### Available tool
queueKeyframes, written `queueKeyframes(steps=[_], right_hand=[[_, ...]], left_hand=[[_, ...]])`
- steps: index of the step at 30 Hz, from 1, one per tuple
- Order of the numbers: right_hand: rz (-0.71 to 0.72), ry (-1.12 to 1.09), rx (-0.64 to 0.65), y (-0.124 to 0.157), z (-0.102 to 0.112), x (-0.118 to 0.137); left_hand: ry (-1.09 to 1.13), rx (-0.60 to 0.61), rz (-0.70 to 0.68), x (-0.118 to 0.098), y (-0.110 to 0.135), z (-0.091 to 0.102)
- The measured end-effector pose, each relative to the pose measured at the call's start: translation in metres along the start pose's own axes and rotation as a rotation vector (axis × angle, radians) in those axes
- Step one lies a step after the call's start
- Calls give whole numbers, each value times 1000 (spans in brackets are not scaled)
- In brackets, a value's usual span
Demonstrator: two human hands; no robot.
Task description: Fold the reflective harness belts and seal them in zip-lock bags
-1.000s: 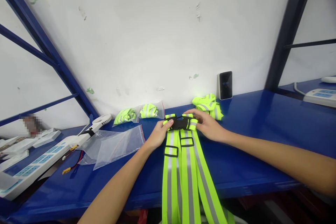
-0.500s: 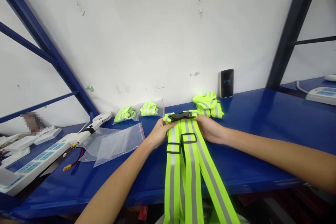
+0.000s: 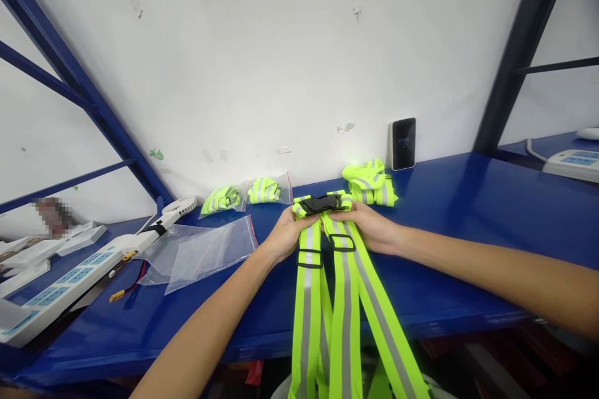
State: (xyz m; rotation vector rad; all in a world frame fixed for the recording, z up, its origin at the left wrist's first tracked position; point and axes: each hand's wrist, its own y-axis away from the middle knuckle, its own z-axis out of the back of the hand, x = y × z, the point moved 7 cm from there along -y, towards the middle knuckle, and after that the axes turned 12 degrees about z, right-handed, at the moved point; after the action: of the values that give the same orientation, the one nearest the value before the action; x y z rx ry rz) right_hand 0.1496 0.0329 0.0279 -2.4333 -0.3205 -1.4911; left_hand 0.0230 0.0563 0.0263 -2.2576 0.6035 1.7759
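Note:
A neon yellow reflective vest (image 3: 346,312) made of straps with grey stripes hangs from both hands over the table's front edge. Across its top runs a black buckle (image 3: 322,202), its two halves together. My left hand (image 3: 286,234) grips the strap at the buckle's left end, thumb on top. At the right end my right hand (image 3: 369,224) pinches the webbing, thumb over it, its other fingers mostly behind the straps. Two black strap sliders sit just below, a left slider (image 3: 309,259) and a right slider (image 3: 342,242).
On the blue table (image 3: 449,224), clear plastic bags (image 3: 206,255) lie at left. Two bagged vests (image 3: 264,191) and a loose bundled vest (image 3: 371,184) rest by the wall. A dark-screened device (image 3: 403,144) leans there. A power strip (image 3: 75,280) and small fan (image 3: 180,206) are far left.
My right thumb has come over the front of the strap. The right slider and middle strap have shifted slightly right. My left hand keeps its grip.

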Motion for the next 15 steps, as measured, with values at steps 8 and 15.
queueKeyframes(steps=[8,15], right_hand=[[70,16,27,-1,0,-2],[72,24,-79,0,3,-2]], left_hand=[[-30,-100,100,9,0,0],[29,-92,94,9,2,-5]])
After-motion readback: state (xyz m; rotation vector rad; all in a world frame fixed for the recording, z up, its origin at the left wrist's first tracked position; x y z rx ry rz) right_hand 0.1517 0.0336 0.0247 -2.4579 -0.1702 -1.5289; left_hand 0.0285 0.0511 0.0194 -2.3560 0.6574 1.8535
